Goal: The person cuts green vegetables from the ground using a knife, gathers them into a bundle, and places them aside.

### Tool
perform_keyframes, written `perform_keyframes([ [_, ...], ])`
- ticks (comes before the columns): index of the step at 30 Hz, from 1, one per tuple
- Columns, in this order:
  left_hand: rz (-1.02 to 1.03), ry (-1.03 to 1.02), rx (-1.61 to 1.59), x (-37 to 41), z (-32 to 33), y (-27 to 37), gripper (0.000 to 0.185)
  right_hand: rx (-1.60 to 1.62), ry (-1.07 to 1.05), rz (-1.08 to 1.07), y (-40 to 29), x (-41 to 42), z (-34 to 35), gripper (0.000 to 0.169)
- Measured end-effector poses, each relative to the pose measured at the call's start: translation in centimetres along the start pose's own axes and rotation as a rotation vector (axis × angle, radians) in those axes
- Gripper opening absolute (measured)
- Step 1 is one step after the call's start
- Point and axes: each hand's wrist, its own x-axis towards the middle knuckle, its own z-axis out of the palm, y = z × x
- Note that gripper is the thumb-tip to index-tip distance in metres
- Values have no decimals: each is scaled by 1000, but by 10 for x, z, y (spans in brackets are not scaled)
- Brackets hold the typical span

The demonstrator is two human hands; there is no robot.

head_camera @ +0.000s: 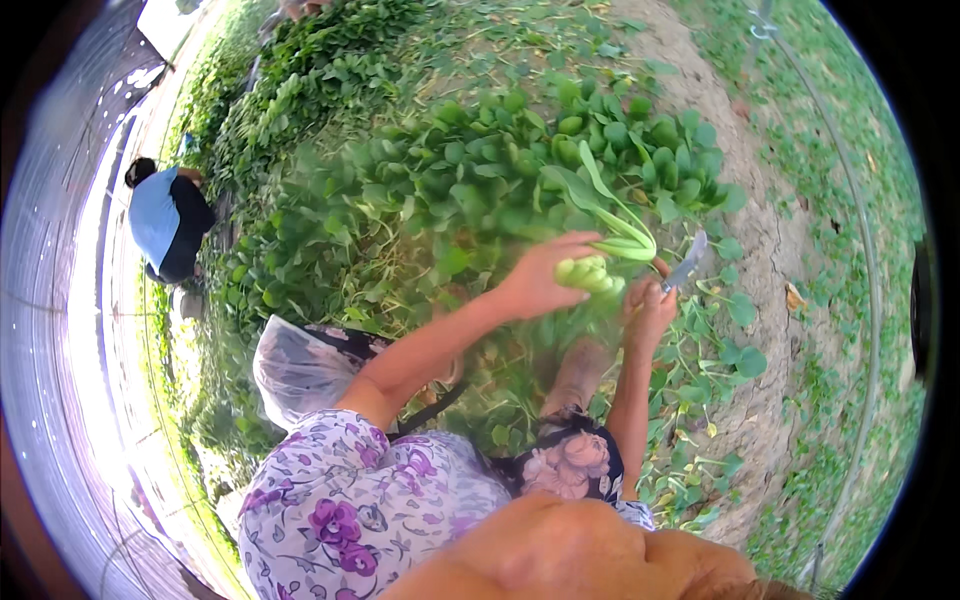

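Observation:
My left hand holds pale-green stalk bases of leafy greens, with fingers and thumb around them. Another leafy plant lies across its fingertips, its long leaves pointing up and left. Just to the right, my right hand is closed on a knife with a short, broad, curved metal blade pointing up and right. A small reddish-brown piece, not clear in kind, shows between the plant's base and the blade. The knife's handle is mostly hidden in the fist.
Dense leafy greens grow ahead and left. Low plants and cracked bare soil lie right, beside a thin curved pipe. A co-worker in a blue top bends at far left. Part of another person shows at the top edge.

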Motion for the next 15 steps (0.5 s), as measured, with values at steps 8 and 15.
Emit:
perform_keyframes([
  [8,31,289,304,-148,-42,23,47,-354,-468,436,-31,-64,84,19],
  [15,55,615,431,-236,-85,29,42,-1475,-838,-710,-36,-47,127,22],
])
